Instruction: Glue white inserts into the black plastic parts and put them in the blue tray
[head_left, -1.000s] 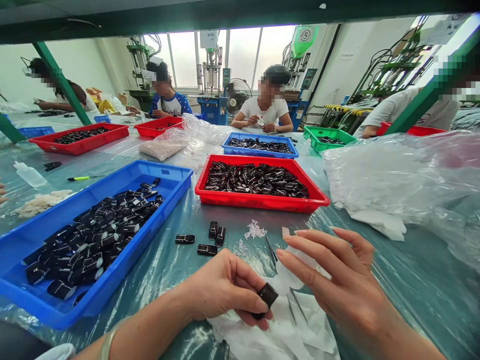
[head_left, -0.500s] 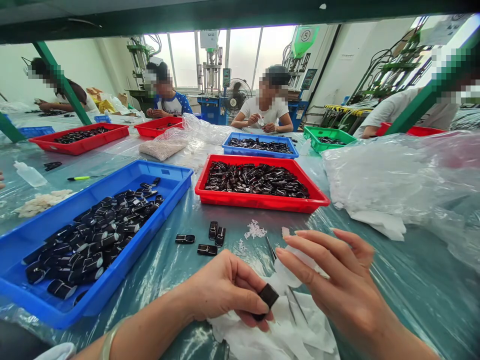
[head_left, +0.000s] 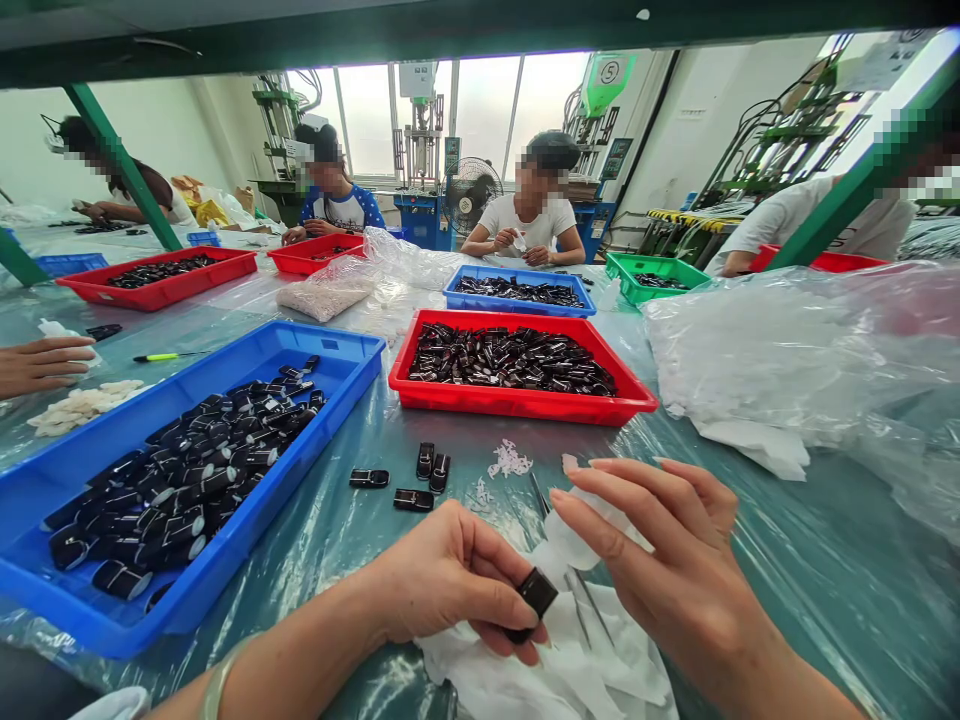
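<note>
My left hand (head_left: 465, 580) is closed, with thumb and fingers pinching a small glossy black plastic part (head_left: 538, 592). To its right, my right hand (head_left: 667, 545) is held with its fingers stretched out and apart. Beneath and behind its fingers is a piece of thin white sheet (head_left: 574, 545); whether the fingertips touch it I cannot tell. Metal tweezers (head_left: 589, 605) show between the hands, over a crumpled white cloth (head_left: 525, 670). Several black parts (head_left: 415, 499) lie on the table beyond my left hand, near small white scraps (head_left: 510, 458).
A blue tray (head_left: 315, 480) of black parts stands at left, a red tray (head_left: 517, 402) of them ahead. A clear plastic bag (head_left: 780, 350) lies at right. A co-worker's hand (head_left: 45, 365) is at the left edge by a white bottle (head_left: 56, 328). Other people sit across the table.
The co-worker's hand at the left edge has come in to the white bottle. My own hands have hardly moved.
</note>
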